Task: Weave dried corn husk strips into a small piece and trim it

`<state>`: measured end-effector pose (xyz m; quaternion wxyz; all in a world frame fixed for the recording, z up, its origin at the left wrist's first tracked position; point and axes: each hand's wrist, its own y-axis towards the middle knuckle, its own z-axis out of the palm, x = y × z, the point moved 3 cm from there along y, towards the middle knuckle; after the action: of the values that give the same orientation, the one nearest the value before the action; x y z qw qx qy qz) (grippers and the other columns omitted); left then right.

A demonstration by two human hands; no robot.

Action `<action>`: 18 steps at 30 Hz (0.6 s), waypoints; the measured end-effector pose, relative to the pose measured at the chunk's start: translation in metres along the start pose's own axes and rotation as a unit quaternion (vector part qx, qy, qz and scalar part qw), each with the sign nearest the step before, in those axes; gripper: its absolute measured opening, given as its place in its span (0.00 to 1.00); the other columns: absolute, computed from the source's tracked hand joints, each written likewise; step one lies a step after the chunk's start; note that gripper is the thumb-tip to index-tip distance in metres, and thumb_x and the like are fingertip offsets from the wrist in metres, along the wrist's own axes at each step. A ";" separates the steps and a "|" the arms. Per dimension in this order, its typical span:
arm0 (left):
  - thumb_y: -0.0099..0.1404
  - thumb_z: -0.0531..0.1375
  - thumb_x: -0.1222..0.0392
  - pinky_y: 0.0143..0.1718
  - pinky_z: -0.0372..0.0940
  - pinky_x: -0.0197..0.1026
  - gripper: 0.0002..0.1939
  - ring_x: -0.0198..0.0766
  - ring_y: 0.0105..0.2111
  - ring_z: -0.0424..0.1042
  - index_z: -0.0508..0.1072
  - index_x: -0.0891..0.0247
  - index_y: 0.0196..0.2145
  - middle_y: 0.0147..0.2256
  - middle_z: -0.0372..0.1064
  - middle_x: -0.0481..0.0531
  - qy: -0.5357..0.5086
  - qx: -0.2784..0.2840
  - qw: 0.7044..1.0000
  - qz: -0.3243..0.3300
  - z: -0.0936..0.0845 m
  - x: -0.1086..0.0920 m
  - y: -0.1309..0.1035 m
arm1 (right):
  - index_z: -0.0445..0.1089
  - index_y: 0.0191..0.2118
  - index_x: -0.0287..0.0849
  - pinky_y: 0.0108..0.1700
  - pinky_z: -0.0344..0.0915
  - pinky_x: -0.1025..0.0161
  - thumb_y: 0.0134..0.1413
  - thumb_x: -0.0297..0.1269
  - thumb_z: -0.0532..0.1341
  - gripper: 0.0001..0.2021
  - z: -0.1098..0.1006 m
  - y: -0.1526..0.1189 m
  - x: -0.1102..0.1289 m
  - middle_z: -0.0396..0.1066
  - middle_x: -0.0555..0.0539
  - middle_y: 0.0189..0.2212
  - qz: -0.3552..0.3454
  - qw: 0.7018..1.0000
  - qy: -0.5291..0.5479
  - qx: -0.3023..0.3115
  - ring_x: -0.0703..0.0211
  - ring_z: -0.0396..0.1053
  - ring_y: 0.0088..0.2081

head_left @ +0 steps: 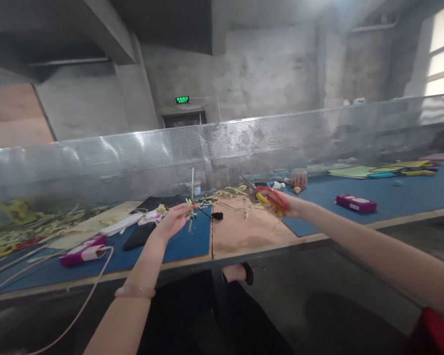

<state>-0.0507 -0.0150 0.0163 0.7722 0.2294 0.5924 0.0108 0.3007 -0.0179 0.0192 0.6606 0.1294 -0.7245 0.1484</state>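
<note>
My left hand (173, 221) is raised over the bench with its fingers pinched on thin yellow-green strips (191, 224), whose ends dangle below the fingertips. To its right, my right hand (290, 204) is wrapped round the red and yellow handles of a pair of scissors (270, 198). The scissor blades point up and left, apart from the strips in my left hand. Between the hands, a small black object (217, 216) lies by the edge of a tan board (251, 229). More pale green scraps (231, 192) lie along the back of this board.
A perforated metal screen (237, 143) runs behind the blue bench top (318, 217). Purple boxes stand left (82, 251) and right (356, 203), the left one beside a cable (109, 268). A black pouch (139, 235), a jar (299, 176) and heaped strips (40, 229) also lie around.
</note>
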 end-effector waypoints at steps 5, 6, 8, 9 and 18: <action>0.49 0.66 0.64 0.41 0.60 0.41 0.04 0.46 0.48 0.65 0.74 0.64 0.24 0.33 0.74 0.54 -0.033 -0.003 0.999 0.007 0.002 0.002 0.002 | 0.58 0.26 0.41 0.17 0.54 0.71 0.51 0.56 0.53 0.20 0.102 -0.016 -0.041 0.59 0.54 0.18 0.082 0.948 0.217 0.219 0.68 0.57 0.18; 0.49 0.66 0.64 0.40 0.61 0.42 0.04 0.46 0.48 0.66 0.73 0.64 0.24 0.34 0.75 0.54 -0.035 -0.004 0.999 0.006 0.002 0.002 0.001 | 0.58 0.26 0.41 0.17 0.54 0.71 0.50 0.57 0.53 0.21 0.119 -0.018 -0.044 0.59 0.53 0.18 0.098 0.933 0.238 0.250 0.68 0.57 0.18; 0.49 0.65 0.63 0.41 0.61 0.43 0.04 0.46 0.48 0.66 0.73 0.64 0.24 0.34 0.75 0.54 -0.040 -0.001 0.999 0.004 0.003 0.001 0.000 | 0.58 0.25 0.40 0.17 0.53 0.71 0.48 0.59 0.52 0.23 0.145 -0.018 -0.049 0.58 0.53 0.17 0.153 0.904 0.252 0.310 0.68 0.56 0.18; 0.49 0.65 0.63 0.41 0.61 0.43 0.04 0.47 0.48 0.66 0.73 0.64 0.24 0.34 0.75 0.55 -0.042 0.003 0.999 0.004 0.004 0.001 0.000 | 0.58 0.24 0.41 0.16 0.52 0.71 0.48 0.60 0.52 0.24 0.154 -0.016 -0.049 0.57 0.53 0.17 0.165 0.895 0.259 0.324 0.68 0.56 0.18; 0.46 0.66 0.65 0.41 0.63 0.45 0.06 0.45 0.41 0.70 0.71 0.65 0.21 0.31 0.74 0.53 -0.063 -0.028 0.998 -0.012 0.005 0.001 -0.010 | 0.55 0.23 0.41 0.19 0.54 0.70 0.49 0.61 0.49 0.24 0.174 0.012 -0.039 0.58 0.53 0.18 0.118 0.870 0.318 0.359 0.67 0.55 0.18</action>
<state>-0.0488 -0.0254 0.0127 0.8143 0.2013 0.5445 0.0034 0.1402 -0.0744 -0.0343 0.7411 0.2171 -0.3817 0.5079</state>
